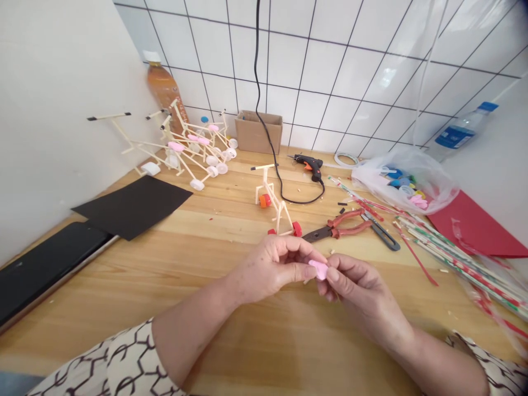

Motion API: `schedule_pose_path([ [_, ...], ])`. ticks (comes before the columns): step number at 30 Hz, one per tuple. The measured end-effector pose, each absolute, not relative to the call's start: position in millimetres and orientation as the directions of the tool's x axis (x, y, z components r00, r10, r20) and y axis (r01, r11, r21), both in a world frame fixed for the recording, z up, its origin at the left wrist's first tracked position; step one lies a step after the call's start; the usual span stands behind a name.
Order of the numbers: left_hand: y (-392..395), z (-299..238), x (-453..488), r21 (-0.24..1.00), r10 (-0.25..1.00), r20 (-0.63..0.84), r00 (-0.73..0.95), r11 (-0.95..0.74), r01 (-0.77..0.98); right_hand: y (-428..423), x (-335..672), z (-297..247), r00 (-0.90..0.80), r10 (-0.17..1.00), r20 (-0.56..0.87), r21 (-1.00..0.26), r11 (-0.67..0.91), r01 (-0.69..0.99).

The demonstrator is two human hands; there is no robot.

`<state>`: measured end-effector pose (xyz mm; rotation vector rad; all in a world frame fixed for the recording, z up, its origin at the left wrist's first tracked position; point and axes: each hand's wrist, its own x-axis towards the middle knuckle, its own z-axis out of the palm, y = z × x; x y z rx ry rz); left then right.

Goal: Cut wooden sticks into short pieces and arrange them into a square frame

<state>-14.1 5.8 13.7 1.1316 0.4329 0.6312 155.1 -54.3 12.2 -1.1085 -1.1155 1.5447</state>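
Observation:
Over the wooden table (pixel 231 330), my left hand (pixel 272 269) and my right hand (pixel 357 289) meet and pinch a small pink piece (pixel 319 269) between their fingertips. Both hands have their fingers closed on it. Just beyond the hands stands a small model made of thin sticks (pixel 276 201) with orange and red caps as wheels. Red-handled pliers (pixel 336 226) lie right of it, close to my right hand.
Several finished stick models (pixel 193 148) stand at the back left by an orange drink bottle (pixel 164 88). A glue gun (pixel 309 164), its black cord, a cardboard box (pixel 258 131), a bag of caps (pixel 406 181), wrapped sticks (pixel 454 253), red paper (pixel 474 225) and black paper (pixel 132 203) lie around.

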Motion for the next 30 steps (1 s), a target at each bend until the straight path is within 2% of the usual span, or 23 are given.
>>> schedule_pose_path([
  [7,4.3,16.0,-13.3,0.892,0.614,0.045,0.788,0.33,-0.308,-54.7,154.2,15.0,-0.215,0.955,-0.206,-0.928,-0.26,-0.267],
  [21,4.2,13.2,-12.8,0.851,0.58,0.065,0.812,0.392,-0.349,-50.5,153.8,16.0,-0.296,0.922,-0.25,-0.861,-0.352,-0.367],
  [30,3.1,11.9,-11.8,0.832,0.569,0.043,0.821,0.435,-0.344,-51.7,154.9,13.9,-0.297,0.914,-0.277,-0.864,-0.372,-0.338],
])
